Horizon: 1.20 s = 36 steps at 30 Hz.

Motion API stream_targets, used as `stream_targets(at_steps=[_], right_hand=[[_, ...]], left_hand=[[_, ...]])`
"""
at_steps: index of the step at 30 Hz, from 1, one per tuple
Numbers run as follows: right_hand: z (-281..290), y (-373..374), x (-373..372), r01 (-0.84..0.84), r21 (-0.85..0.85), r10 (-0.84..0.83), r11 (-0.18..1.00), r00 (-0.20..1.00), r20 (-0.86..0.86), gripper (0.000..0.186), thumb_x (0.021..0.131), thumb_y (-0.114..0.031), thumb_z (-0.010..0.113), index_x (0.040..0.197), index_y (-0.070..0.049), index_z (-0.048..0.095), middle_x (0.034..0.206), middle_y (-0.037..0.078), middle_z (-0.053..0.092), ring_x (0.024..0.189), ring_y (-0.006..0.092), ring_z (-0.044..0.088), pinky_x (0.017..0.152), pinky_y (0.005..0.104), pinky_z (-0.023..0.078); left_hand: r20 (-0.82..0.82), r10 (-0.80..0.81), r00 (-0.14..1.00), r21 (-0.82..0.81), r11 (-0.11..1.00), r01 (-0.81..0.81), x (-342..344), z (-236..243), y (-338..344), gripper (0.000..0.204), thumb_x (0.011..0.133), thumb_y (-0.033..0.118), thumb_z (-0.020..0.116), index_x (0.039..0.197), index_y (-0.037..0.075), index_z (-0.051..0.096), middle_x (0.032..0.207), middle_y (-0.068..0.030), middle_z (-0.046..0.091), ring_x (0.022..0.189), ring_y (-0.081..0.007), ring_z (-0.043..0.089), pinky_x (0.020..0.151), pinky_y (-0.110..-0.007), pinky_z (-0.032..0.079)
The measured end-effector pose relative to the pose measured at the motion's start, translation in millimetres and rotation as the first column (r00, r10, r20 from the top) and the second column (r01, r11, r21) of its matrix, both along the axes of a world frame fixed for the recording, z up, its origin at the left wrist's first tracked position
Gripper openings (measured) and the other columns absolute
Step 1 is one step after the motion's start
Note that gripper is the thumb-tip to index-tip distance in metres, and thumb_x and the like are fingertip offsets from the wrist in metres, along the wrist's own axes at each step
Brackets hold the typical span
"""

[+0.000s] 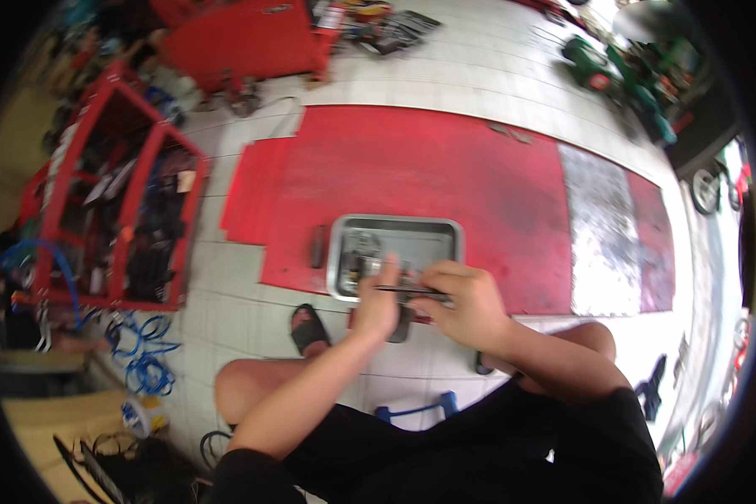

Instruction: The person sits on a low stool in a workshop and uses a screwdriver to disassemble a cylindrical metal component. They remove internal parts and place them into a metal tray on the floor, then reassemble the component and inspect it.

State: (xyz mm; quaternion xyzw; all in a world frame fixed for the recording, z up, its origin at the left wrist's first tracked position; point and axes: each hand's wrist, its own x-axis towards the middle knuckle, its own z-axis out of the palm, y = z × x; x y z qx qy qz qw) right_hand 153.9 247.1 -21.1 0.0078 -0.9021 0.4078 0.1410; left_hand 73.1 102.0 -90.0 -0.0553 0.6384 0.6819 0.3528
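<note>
So the right hand has its fingers pinched around a thin dark rod, by the metal tray's near side, along the red platform's near edge. Left hand's grip? Too blurry, can't tell.

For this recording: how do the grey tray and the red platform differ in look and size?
The grey tray is plain grey; the red platform is mostly red, with a silvery panel across it. The grey tray is far smaller than the red platform. The grey tray has a raised rim, while the red platform looks flat. Both look roughly rectangular.
</note>
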Motion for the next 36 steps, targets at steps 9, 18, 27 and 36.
stream_targets(at_steps=[9, 18, 27, 36], right_hand=[[5, -10, 1, 0.056, -0.19, -0.05, 0.98, 0.998, 0.033, 0.023, 0.07, 0.002, 0.081, 0.088, 0.006, 0.066, 0.083, 0.014, 0.067, 0.073, 0.0251, 0.066, 0.067, 0.0329, 0.051], [-7, -11, 1, -0.018, -0.229, -0.001, 0.973, 0.997, -0.082, 0.031, 0.072, -0.001, 0.083, 0.096, 0.005, 0.064, 0.092, 0.016, 0.066, 0.076, 0.0242, 0.065, 0.067, 0.0319, 0.051], [-14, -9, -1, -0.169, -0.27, 0.117, 0.948, 0.973, -0.196, 0.016, 0.085, 0.008, 0.068, 0.099, 0.008, 0.061, 0.098, 0.015, 0.062, 0.073, 0.0137, 0.063, 0.048, 0.0233, 0.055], [-8, -6, -2, -0.089, -0.258, 0.063, 0.962, 0.992, -0.106, 0.02, 0.077, 0.001, 0.079, 0.092, 0.007, 0.067, 0.093, 0.015, 0.067, 0.075, 0.0177, 0.065, 0.059, 0.0264, 0.05]], left_hand=[[-0.021, -0.075, 0.997, 0.039, 0.996, 0.076, 7, 3, 6, 0.07, 0.101, 0.062, 0.04, 0.088, 0.0, 0.069, 0.078, -0.0064, 0.068, 0.067, -0.0122, 0.062, 0.062, -0.029, 0.049], [0.234, -0.06, 0.97, 0.264, 0.964, -0.004, 10, 9, 4, 0.067, 0.097, 0.065, 0.048, 0.082, 0.002, 0.066, 0.077, -0.0064, 0.065, 0.068, -0.0149, 0.064, 0.06, -0.03, 0.054], [0.323, -0.003, 0.946, 0.21, 0.975, -0.069, 14, 30, 9, 0.067, 0.098, 0.065, 0.045, 0.085, 0.002, 0.063, 0.069, -0.0076, 0.061, 0.054, -0.0169, 0.062, 0.046, -0.032, 0.051], [0.344, -0.063, 0.937, 0.265, 0.964, -0.032, 11, 21, 3, 0.065, 0.095, 0.066, 0.051, 0.094, 0.002, 0.064, 0.088, -0.0075, 0.065, 0.076, -0.0152, 0.066, 0.064, -0.032, 0.058]])
